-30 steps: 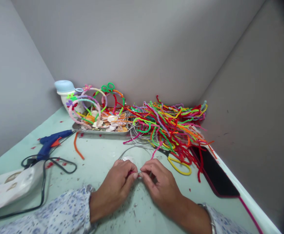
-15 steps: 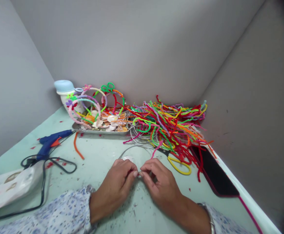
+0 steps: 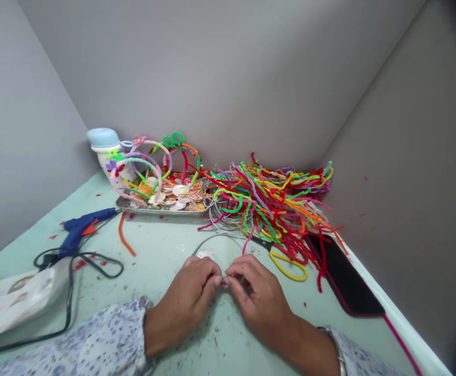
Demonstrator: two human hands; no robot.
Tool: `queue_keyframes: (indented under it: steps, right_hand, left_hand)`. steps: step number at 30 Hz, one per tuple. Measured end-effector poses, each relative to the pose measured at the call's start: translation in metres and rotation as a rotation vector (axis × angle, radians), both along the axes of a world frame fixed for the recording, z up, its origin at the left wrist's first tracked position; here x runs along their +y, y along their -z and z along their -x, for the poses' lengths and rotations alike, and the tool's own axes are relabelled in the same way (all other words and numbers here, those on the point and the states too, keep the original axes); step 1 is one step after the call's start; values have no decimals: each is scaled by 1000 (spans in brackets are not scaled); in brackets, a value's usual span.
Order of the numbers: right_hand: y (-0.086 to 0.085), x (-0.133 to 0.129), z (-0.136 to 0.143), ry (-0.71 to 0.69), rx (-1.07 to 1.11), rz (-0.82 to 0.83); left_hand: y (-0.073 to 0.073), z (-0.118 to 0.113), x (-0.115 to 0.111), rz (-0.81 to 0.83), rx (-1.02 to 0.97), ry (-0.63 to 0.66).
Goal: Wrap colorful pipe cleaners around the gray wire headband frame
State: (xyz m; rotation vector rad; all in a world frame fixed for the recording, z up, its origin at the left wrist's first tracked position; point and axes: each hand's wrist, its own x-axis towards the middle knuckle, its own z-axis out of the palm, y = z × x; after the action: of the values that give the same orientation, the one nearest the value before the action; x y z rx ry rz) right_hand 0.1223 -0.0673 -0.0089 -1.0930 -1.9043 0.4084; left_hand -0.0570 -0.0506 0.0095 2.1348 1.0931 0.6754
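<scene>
My left hand [image 3: 191,297] and my right hand [image 3: 258,300] meet over the front middle of the table, each with thumb and forefinger pinched on a thin grey wire. The wire [image 3: 216,236] arcs up behind both hands as a loop. A pink pipe cleaner [image 3: 248,241] hangs down by the wire, just behind my right hand; its lower end is hidden. Something small and pinkish shows between my fingertips, too small to make out.
A metal tray [image 3: 165,212] of shells and fuzzy hoops stands at the back, beside a blue-lidded bottle [image 3: 103,138]. Piled pipe cleaners [image 3: 275,196], yellow-handled scissors [image 3: 288,269] and a black mat [image 3: 349,282] lie right. A blue glue gun [image 3: 77,230] with a looping cord lies left.
The pink pipe cleaner behind my right hand has shifted slightly. A little pink shows between my fingertips now. My hands have hardly moved.
</scene>
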Motion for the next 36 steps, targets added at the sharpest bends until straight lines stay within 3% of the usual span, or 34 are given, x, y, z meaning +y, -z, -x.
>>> queue_keyframes:
  steps: [20,36]
  right_hand:
    - [2,0,1,-21,67,27]
    - [3,-2,0,10,-8,-27]
  left_hand:
    - [-1,1,0,-26,-16,0]
    - [1,-1,-1,-40,-8,-16]
